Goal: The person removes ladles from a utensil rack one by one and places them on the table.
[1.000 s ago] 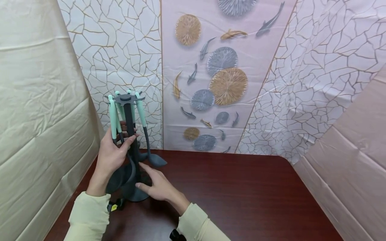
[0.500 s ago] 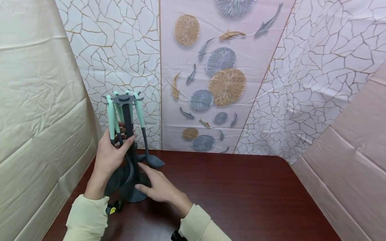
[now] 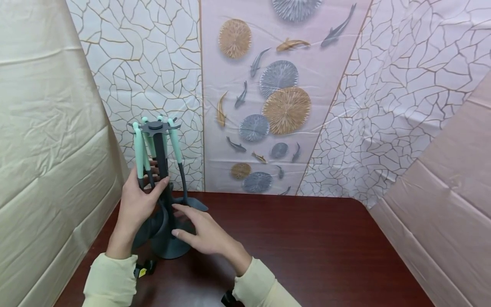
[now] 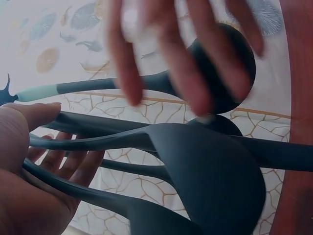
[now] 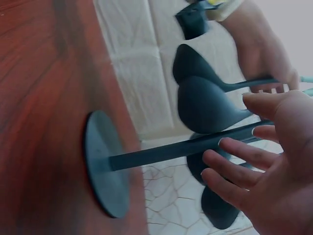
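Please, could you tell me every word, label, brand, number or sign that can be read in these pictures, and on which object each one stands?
No text can be read.
Yellow label on the black device beside the left sleeve: too small and blurred to tell whether it bears print.
Stand and utensils: no lettering visible.
Wall cloth: only pictures and line patterns, no writing visible.

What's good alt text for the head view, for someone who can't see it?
A person's left hand grips a dark utensil stand hung with mint-handled utensils, while the right hand, fingers extended, is close to its lower part. The stand is at the left of a reddish-brown table; a pink fish-printed panel hangs behind.
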Demonstrator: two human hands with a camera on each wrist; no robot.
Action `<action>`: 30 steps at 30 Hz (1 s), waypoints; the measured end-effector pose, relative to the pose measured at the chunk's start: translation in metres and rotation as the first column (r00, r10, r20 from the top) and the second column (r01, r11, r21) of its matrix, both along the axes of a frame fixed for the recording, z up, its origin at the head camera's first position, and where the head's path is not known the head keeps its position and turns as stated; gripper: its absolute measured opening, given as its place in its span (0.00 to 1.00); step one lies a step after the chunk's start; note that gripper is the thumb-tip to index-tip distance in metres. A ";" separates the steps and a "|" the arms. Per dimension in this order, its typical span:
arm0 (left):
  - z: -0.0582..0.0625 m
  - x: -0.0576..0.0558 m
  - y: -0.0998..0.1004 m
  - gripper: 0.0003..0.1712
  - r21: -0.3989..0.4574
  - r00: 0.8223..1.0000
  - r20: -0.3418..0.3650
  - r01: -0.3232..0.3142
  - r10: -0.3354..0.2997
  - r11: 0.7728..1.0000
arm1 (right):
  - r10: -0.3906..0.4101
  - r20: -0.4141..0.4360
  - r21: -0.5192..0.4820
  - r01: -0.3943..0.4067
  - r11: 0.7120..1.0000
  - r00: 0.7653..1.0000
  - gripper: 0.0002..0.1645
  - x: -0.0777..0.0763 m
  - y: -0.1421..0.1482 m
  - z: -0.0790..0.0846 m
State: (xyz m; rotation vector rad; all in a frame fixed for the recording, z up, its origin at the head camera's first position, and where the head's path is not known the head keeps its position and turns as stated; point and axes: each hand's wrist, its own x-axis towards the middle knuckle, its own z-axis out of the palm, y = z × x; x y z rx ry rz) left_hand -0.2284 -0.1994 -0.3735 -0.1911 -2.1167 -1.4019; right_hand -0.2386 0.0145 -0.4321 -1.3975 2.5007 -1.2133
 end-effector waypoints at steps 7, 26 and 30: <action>-0.010 0.000 0.002 0.35 0.055 1.000 0.017 -0.014 0.013 0.998 | -0.052 -0.135 -0.104 0.038 0.994 0.990 0.35 0.001 0.005 0.021; -0.015 -0.002 0.015 0.63 -0.063 0.932 -0.286 -0.251 0.224 0.966 | -0.218 -0.269 -0.256 0.148 0.955 0.938 0.37 -0.014 0.020 0.064; -0.013 -0.003 0.016 0.63 -0.032 0.945 -0.247 -0.231 0.216 0.972 | -0.229 -0.274 -0.248 0.161 0.955 0.934 0.39 -0.018 0.019 0.071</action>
